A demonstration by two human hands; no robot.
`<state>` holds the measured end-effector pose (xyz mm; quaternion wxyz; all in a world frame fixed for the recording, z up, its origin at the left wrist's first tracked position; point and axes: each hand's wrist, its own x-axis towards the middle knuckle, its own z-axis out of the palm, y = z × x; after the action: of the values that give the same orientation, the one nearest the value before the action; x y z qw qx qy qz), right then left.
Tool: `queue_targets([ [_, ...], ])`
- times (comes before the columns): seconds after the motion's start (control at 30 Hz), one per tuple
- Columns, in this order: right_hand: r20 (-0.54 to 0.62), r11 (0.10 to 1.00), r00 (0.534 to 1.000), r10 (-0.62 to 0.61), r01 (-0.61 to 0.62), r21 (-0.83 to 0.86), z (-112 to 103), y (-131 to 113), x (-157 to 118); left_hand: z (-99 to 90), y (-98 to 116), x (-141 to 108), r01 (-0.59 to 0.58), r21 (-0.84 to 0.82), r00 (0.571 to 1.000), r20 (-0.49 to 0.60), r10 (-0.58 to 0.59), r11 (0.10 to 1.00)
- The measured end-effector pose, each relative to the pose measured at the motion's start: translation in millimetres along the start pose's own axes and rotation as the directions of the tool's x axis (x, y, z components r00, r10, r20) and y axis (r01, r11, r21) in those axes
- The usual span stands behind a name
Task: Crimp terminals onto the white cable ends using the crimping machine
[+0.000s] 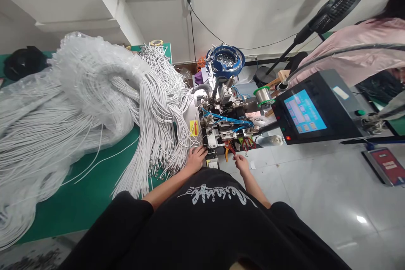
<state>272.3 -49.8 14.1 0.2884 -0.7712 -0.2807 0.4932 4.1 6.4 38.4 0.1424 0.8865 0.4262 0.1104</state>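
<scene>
white cables [158, 109], one large lot: heaped on the green bench [63, 213], left of the machine [218, 124], partly sheathed in clear plastic [95, 67]; many ends buried, left side cut off by the frame. left hand [195, 159]: at the machine's near left corner, fingers bent; whether its grip has hold of anything cannot be told. right hand [241, 163]: fingers drawn together just beside the red-and-orange pliers [227, 150]; what its grip pinches, if anything, too small to tell. yellow label [194, 128]: one red arrow. control screen [305, 112]: lit blue, characters illegible. black shirt [202, 232]: pale script lettering, distorted, not securely readable. co-worker [351, 57]: pink top, cut off at right edge.
</scene>
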Motion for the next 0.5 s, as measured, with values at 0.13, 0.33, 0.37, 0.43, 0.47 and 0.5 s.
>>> queue_targets([
  [0.13,-0.031,0.994,0.995,0.099,-0.097,0.042,-11,16,-13,-0.3,3,0,0.036,0.01,0.999,0.004,-0.036,0.999],
  [0.33,-0.013,0.98,0.984,0.177,-0.175,0.093,-4,23,-16,2.7,5,-2,0.032,0.014,0.999,0.021,-0.032,0.999],
  [0.37,-0.008,0.979,0.984,0.178,-0.176,0.102,-1,22,-15,3.2,5,-2,0.027,0.015,0.999,0.023,-0.028,1.0],
  [0.43,0.007,0.977,0.984,0.175,-0.175,0.122,3,19,-13,3.5,4,-2,0.017,0.018,1.0,0.025,-0.018,1.0],
  [0.47,0.016,0.976,0.985,0.173,-0.174,0.128,5,16,-13,3.4,4,-2,0.011,0.019,1.0,0.027,-0.011,1.0],
  [0.5,0.022,0.979,0.986,0.166,-0.168,0.114,6,14,-14,3.1,3,-2,0.004,0.021,1.0,0.03,-0.005,1.0],
])
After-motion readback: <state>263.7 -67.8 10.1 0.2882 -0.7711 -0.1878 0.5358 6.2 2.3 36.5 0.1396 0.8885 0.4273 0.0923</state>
